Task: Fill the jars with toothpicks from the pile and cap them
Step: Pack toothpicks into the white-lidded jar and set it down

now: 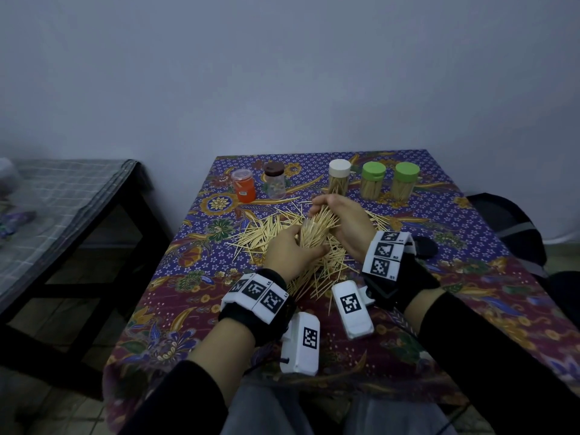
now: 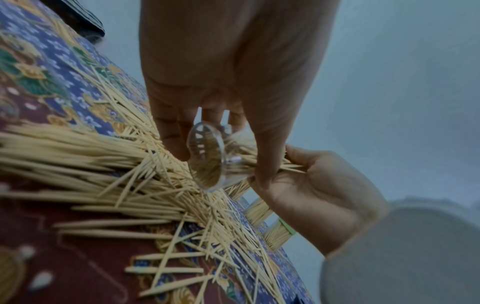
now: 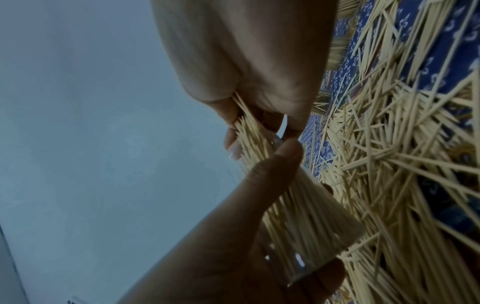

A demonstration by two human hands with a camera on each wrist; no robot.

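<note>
Landmark = toothpick pile (image 1: 282,243), mid-surface on the patterned cloth (image 1: 470,240).

Far L of pile, off the surface: a low bench (image 1: 62,196) w/ grey check cover.

Behind pile, L side: orange jar (image 1: 243,186) w/ clear lid, then a clear jar w/ dark lid (image 1: 275,180), both upright, just beside each other.

Over the pile, near edge: left hand (image 1: 290,252), fingers curled round a clear jar (image 2: 206,158), thumb on one side, fingers on the other. Jar tilted, bottom toward the L wrist cam, mouth toward the right hand. It's packed w/ toothpicks; in the head view the jar itself is hard to make out, only the bundle (image 1: 317,229) shows.

Just R of that: right hand (image 1: 342,221), fingers clamped on the top end of the bundle where it sticks out of the jar mouth; the R wrist view shows the tips pinched between thumb and fingers (image 3: 235,148). Both hands touch the same bundle, above the pile.

Behind pile, R side: 3 capped jars in a row, all full of toothpicks and upright — white-lid jar (image 1: 339,177), then 2 green-lid jars (image 1: 373,180) and (image 1: 405,180). White one sits right behind the right hand.

R of pile, by the R wrist: dark round lid (image 1: 425,246) flat on the cloth.
</note>
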